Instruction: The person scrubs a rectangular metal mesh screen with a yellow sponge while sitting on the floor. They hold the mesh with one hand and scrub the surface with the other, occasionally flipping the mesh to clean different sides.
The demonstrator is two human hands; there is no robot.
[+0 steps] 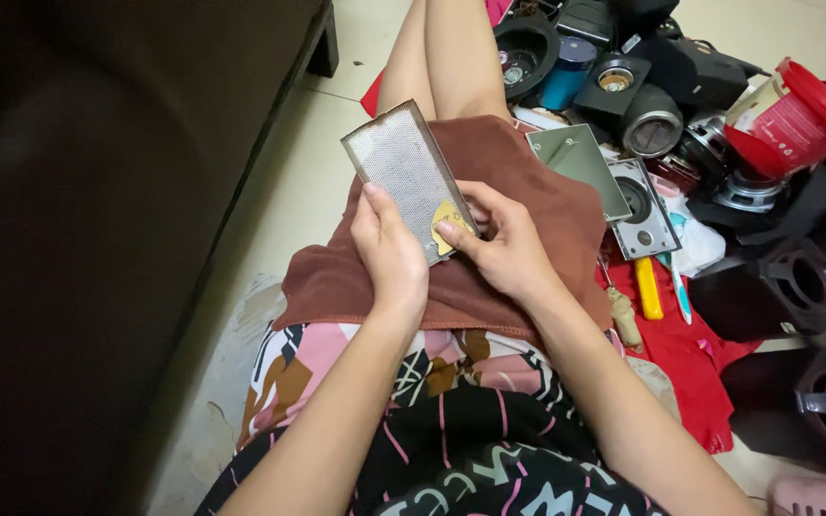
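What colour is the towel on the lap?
Brown towel, clearest in the head view, under the grille.

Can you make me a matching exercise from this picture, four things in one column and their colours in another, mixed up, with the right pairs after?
Things:
1. mesh grille panel held in both hands
2. towel over the lap
3. lidded container at upper right
4. screwdriver handle on the floor cloth

Colours:
A. yellow
B. red
C. silver grey
D. brown

Pairs: 1-C, 2-D, 3-B, 4-A. The left hand and right hand grip the panel's near end.
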